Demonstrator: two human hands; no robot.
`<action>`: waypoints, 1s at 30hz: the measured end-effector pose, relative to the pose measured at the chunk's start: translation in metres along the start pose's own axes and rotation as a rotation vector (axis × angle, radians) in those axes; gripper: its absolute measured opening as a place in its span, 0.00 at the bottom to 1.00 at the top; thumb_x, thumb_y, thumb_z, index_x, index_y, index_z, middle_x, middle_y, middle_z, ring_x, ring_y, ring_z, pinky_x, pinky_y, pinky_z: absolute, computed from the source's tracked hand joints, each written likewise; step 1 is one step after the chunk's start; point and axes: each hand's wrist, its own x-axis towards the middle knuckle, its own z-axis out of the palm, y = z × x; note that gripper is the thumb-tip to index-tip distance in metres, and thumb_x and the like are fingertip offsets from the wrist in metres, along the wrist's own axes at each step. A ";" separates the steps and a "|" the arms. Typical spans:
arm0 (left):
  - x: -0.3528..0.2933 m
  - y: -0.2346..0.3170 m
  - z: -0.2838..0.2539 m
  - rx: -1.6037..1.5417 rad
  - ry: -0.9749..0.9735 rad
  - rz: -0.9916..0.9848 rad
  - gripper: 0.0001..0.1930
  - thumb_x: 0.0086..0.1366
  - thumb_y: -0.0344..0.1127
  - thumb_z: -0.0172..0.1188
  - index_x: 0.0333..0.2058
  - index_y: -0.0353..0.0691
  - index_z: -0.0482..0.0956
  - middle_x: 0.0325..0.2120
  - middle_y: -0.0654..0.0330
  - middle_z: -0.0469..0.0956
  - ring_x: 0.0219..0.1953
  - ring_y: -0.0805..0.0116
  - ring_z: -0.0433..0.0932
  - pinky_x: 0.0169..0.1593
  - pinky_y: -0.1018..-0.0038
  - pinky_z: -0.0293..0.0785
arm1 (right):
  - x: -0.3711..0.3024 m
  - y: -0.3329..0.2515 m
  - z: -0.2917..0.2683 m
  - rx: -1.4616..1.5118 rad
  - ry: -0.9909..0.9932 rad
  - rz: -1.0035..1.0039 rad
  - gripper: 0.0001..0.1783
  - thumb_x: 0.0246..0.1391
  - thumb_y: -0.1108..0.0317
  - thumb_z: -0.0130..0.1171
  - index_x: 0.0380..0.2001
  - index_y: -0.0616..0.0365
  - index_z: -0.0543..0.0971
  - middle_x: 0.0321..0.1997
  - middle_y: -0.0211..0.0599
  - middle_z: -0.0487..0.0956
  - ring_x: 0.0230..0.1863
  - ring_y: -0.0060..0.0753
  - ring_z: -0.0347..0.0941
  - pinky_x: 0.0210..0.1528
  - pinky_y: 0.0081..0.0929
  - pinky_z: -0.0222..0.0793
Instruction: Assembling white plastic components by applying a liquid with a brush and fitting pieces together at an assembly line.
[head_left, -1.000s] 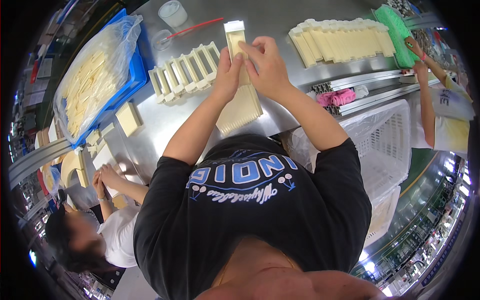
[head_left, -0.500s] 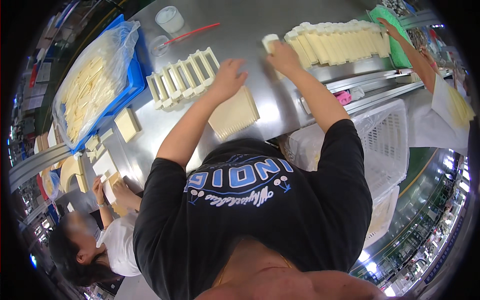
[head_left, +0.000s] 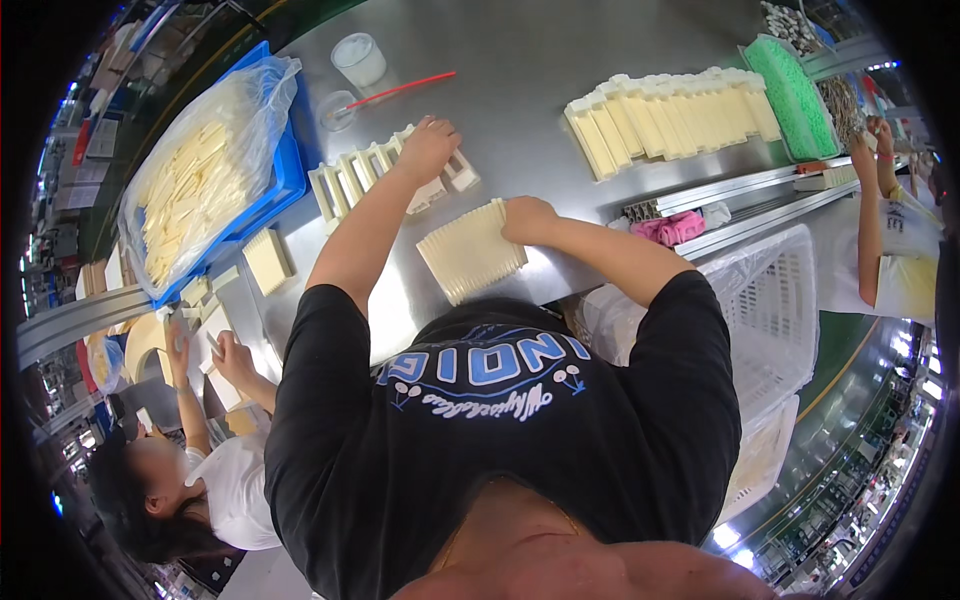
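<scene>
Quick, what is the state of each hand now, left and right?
Left hand: fingers curled down on the row of cream slotted pieces; a closed grip cannot be told.
Right hand: closed on the edge of the ribbed cream stack.

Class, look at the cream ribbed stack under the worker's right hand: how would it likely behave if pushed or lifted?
The ribbed stack looks like separate thin cream plates side by side, so it would probably fan apart if lifted loosely. It lies flat on the smooth steel table, so it likely slides easily. The right hand rests on its edge.

Bare steel surface [head_left: 560,110] is lying open between the comb-like row [head_left: 380,180] and long cream row [head_left: 670,120]; cup [head_left: 358,60] and red stick [head_left: 400,90] are crowding the far-left side.
</scene>
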 end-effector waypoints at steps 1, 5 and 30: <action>0.001 -0.001 0.000 0.021 0.026 0.034 0.10 0.49 0.29 0.51 0.33 0.45 0.71 0.40 0.55 0.70 0.46 0.62 0.66 0.50 0.66 0.60 | 0.001 0.001 0.005 0.017 0.013 0.015 0.13 0.33 0.67 0.48 0.24 0.62 0.76 0.30 0.51 0.75 0.35 0.46 0.72 0.38 0.37 0.67; 0.001 0.016 -0.048 -0.168 0.038 -0.254 0.06 0.53 0.32 0.49 0.31 0.42 0.69 0.33 0.53 0.72 0.37 0.58 0.72 0.42 0.65 0.66 | -0.001 0.009 0.022 0.030 0.253 -0.056 0.14 0.33 0.68 0.47 0.25 0.65 0.75 0.29 0.51 0.74 0.34 0.48 0.71 0.38 0.38 0.67; -0.046 0.111 -0.061 -1.885 0.506 -0.438 0.20 0.65 0.48 0.30 0.47 0.41 0.57 0.35 0.59 0.67 0.34 0.72 0.70 0.36 0.75 0.69 | -0.029 -0.038 -0.059 0.872 0.739 -0.503 0.17 0.47 0.73 0.52 0.41 0.64 0.62 0.18 0.32 0.71 0.18 0.18 0.67 0.16 0.15 0.62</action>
